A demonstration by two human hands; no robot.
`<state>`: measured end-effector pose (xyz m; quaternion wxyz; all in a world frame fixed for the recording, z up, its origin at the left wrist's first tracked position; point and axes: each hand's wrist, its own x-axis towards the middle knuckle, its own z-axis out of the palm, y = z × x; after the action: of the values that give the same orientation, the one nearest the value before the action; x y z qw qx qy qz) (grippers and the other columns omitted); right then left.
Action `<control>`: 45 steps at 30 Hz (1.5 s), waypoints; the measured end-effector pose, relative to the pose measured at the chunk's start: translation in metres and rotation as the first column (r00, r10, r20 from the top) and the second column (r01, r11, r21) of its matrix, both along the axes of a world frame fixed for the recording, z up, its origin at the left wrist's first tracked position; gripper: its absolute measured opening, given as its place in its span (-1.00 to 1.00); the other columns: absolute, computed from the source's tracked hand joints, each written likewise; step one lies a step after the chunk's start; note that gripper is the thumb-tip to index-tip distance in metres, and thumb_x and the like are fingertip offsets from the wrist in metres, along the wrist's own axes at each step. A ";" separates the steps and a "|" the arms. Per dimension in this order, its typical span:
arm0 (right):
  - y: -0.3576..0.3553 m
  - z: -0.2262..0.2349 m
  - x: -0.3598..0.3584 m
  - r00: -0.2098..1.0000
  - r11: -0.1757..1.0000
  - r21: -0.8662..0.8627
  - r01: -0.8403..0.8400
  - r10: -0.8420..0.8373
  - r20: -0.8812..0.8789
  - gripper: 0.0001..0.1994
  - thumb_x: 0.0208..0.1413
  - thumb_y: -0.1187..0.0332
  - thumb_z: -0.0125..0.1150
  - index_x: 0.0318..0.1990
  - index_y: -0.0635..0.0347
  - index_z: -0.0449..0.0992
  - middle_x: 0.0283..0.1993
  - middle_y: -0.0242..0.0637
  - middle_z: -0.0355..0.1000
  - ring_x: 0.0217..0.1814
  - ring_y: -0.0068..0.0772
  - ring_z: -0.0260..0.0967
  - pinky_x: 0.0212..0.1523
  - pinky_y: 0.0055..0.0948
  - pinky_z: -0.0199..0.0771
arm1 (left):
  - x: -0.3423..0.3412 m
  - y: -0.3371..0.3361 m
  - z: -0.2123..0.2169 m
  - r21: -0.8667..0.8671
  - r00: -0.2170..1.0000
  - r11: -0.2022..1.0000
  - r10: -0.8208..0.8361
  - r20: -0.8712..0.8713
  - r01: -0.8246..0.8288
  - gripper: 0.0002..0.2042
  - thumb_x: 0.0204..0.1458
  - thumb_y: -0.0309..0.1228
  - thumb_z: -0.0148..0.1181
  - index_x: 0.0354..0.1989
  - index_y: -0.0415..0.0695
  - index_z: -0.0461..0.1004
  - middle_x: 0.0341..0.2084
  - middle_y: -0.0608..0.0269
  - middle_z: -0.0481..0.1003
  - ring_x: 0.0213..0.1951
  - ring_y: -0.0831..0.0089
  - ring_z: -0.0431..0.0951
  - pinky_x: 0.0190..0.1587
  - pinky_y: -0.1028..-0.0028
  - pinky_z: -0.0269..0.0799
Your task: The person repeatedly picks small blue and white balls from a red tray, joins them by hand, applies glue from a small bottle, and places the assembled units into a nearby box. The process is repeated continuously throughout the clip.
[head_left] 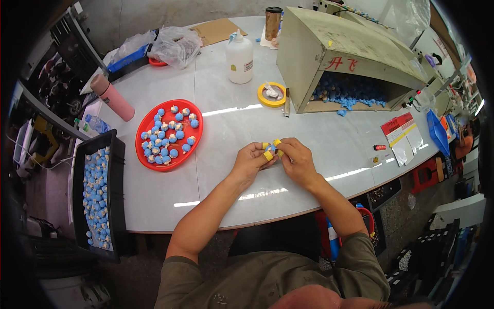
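Observation:
Over the middle of the grey-white table, my left hand (250, 160) and my right hand (299, 160) meet, with yellow tape wrapped round some fingertips. Pinched between them is a small blue piece (271, 148), mostly hidden by the fingers, so its exact shape cannot be made out. To the left of my hands, a round red tray (197, 138) holds several small blue balls (164, 152) with cream-coloured parts. Farther right stands a pale metal box (296, 67), its open front showing a heap of blue pieces (345, 92).
A black bin (121, 195) of similar blue balls sits at the left edge. Beyond my hands are a white squeeze bottle (240, 59), a yellow ring (264, 102) and a flat metal tool (287, 103). A pink flask (116, 100) stands left; red-and-white papers (404, 136) lie right.

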<state>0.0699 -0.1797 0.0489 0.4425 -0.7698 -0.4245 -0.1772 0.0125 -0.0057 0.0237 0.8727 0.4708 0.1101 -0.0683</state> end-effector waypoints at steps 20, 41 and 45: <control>-0.007 -0.026 0.016 0.783 0.950 0.304 -0.072 0.243 -0.573 -0.78 0.08 0.62 0.24 -0.09 0.38 0.52 -0.09 -0.22 0.52 -0.04 -0.45 0.49 0.00 -0.47 0.52 | 0.000 -0.004 -0.004 -0.054 0.999 0.998 0.023 -0.026 -0.024 -0.73 0.27 -0.52 0.11 0.11 -0.30 0.35 -0.04 0.09 0.53 0.01 0.34 0.60 0.11 0.45 0.58; -0.012 -0.007 0.014 0.899 0.990 0.078 -0.120 0.141 -0.415 -0.69 0.03 0.62 0.26 -0.03 0.28 0.56 -0.08 -0.23 0.56 -0.21 -0.48 0.37 -0.16 -0.49 0.40 | 0.000 -0.006 -0.003 -0.086 1.000 0.996 -0.006 0.020 0.007 -0.74 0.17 -0.54 0.25 0.02 -0.24 0.42 -0.08 0.12 0.54 -0.06 0.33 0.62 0.02 0.47 0.61; -0.010 -0.001 0.012 0.885 0.992 0.058 -0.114 0.127 -0.448 -0.63 0.01 0.63 0.25 0.04 0.31 0.51 -0.09 -0.25 0.57 -0.25 -0.49 0.30 -0.14 -0.49 0.40 | 0.000 -0.006 -0.003 -0.075 1.000 0.997 0.002 0.025 0.000 -0.73 0.17 -0.53 0.26 0.00 -0.30 0.40 -0.09 0.08 0.51 -0.09 0.38 0.62 -0.02 0.50 0.63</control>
<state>0.0817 -0.1894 0.0480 0.5503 -0.7554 -0.3547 0.0273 0.0123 -0.0121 0.0212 0.8911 0.4383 0.0968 -0.0664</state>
